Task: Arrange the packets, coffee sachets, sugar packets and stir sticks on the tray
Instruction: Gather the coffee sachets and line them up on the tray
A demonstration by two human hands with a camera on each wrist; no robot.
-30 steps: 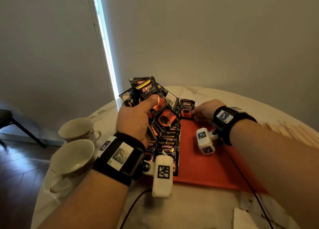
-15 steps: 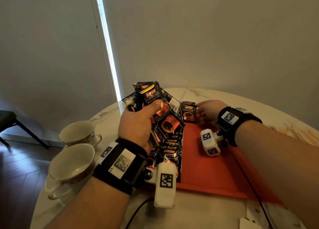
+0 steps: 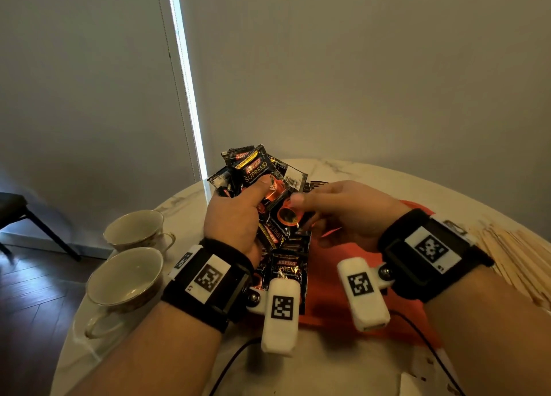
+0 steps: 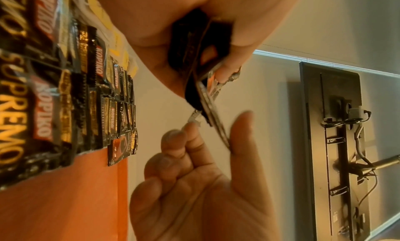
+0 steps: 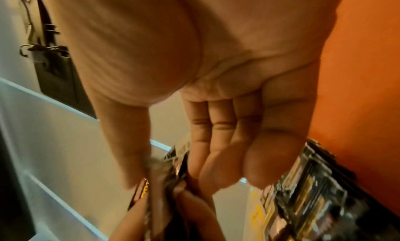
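Observation:
My left hand (image 3: 256, 193) grips a fanned bunch of black Kopiko coffee sachets (image 3: 253, 169), raised above the left side of the orange tray (image 3: 337, 279). Its thumb presses on the front sachet. My right hand (image 3: 310, 197) has come up to the bunch from the right. Its thumb and fingers pinch the edge of one sachet (image 4: 216, 125), seen also in the right wrist view as a blurred sachet (image 5: 160, 173). A row of overlapping sachets (image 3: 287, 272) lies along the tray's left edge, and shows as the sachet row (image 4: 65, 99) in the left wrist view.
Two empty cups (image 3: 134, 228) (image 3: 125, 276) stand at the left on the round marble table (image 3: 343, 169). A pile of wooden stir sticks (image 3: 512, 252) lies at the right. White paper pieces (image 3: 417, 383) lie by the near edge. Cables trail from both wrists.
My right hand left the sachet at the tray's far edge and moved left and up to the bunch in my left hand, closing on one sachet. The left hand stayed put.

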